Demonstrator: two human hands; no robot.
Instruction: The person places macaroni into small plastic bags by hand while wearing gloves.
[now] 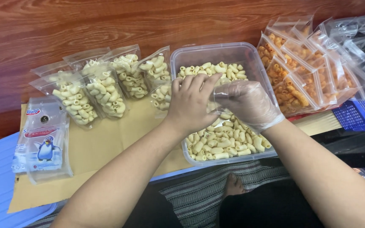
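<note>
Pasta-shaped snacks [222, 141], pale yellow and curled like elbow macaroni, lie loose in the clear plastic tub [250, 55] directly under both my hands. The tub's long axis runs away from me, near end at my wrists, far end against the wooden wall.

My left hand [191, 103], bare, is bent over the middle of the tub, fingers curled and pinching the near edge of a small clear bag [216, 99]. My right hand [246, 103], in a thin transparent glove, meets it from the other side and grips the same bag, so the two hands touch across it. The bag sits between my fingertips, just above the loose snacks; how full it is I cannot tell, as my fingers cover it.

Both hands are about equally near the snacks below. The left covers the tub's centre; the right sits toward its right wall.

To the left of my left hand: a row of filled bags of pale snacks [102, 88] leaning on brown paper, and, nearer my left elbow, a stack of empty printed bags [43, 141] with a penguin picture.

To the right of my right hand: filled bags of orange snacks [294, 82], overlapping, well clear of the tub, with a blue basket [360, 116] beyond them.
</note>
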